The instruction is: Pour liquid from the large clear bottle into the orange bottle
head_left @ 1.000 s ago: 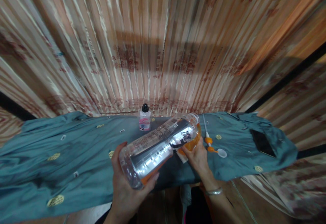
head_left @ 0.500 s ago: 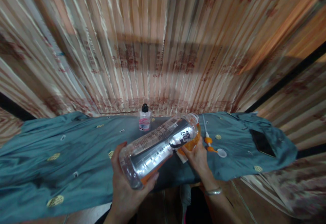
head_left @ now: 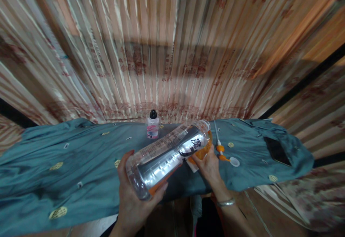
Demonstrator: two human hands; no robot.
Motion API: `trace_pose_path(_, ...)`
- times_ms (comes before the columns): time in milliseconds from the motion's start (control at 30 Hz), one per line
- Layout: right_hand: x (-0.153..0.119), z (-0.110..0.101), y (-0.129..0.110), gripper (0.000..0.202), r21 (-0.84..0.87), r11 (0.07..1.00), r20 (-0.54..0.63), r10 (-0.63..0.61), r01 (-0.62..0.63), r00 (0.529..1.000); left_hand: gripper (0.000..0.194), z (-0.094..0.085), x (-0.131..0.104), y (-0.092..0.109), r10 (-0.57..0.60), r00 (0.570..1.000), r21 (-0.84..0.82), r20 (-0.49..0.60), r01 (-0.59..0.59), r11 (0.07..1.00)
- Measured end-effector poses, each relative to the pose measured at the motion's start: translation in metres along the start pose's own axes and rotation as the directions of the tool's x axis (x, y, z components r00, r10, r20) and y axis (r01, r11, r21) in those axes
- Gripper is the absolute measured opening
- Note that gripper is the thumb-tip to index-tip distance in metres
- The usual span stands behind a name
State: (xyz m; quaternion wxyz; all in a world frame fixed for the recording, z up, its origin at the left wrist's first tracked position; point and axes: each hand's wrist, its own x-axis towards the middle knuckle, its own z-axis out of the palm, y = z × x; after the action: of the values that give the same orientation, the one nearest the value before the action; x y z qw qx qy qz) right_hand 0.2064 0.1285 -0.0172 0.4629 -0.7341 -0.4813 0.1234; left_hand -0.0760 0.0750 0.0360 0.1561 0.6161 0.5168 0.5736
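A large clear bottle (head_left: 167, 156) with a silver label lies tilted in the air, its base at the lower left and its neck at the upper right. My left hand (head_left: 136, 197) is wrapped round its base end. Below the neck, my right hand (head_left: 208, 165) grips an orange bottle (head_left: 203, 152), which is partly hidden behind the clear one. Right of that hand, an orange and white pump head (head_left: 220, 149) with a long tube lies on the cloth, touching or close to a small white round piece (head_left: 234, 162).
A small bottle (head_left: 153, 127) with a black cap and pink label stands at the table's back edge. A dark phone (head_left: 277, 151) lies at the right on the green cloth (head_left: 91, 172). A pleated curtain (head_left: 167, 50) hangs behind the table.
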Motion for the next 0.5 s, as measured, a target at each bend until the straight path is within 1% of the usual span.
trace_pose_path(100, 0.000, 0.000, -0.001, 0.099, -0.010, 1.000, -0.002, 0.002, -0.002, 1.000, 0.101, 0.002, 0.000, 0.006, -0.032, 0.998, -0.002, -0.053, 0.032, 0.999)
trace_pose_path(200, 0.000, 0.000, -0.002, 0.103, -0.017, 1.000, -0.008, 0.006, -0.006, 1.000, 0.100, 0.001, 0.000, 0.004, 0.009, 1.000, 0.034, -0.026, -0.009, 0.999)
trace_pose_path(300, 0.000, 0.000, -0.003, 0.100, -0.008, 1.000, -0.005, 0.002, -0.003, 1.000, 0.099, -0.002, 0.001, -0.001, 0.048, 0.999, 0.040, 0.006, -0.048, 0.998)
trace_pose_path(367, 0.000, -0.001, -0.004, 0.098, -0.006, 1.000, -0.002, 0.002, -0.002, 1.000, 0.101, -0.002, 0.001, -0.001, 0.028, 1.000, 0.028, -0.009, -0.027, 0.999)
trace_pose_path(500, 0.000, 0.000, -0.002, 0.096, -0.017, 1.000, -0.004, 0.003, -0.003, 1.000, 0.102, 0.003, 0.000, 0.009, -0.039, 0.998, 0.000, -0.053, 0.039, 0.999)
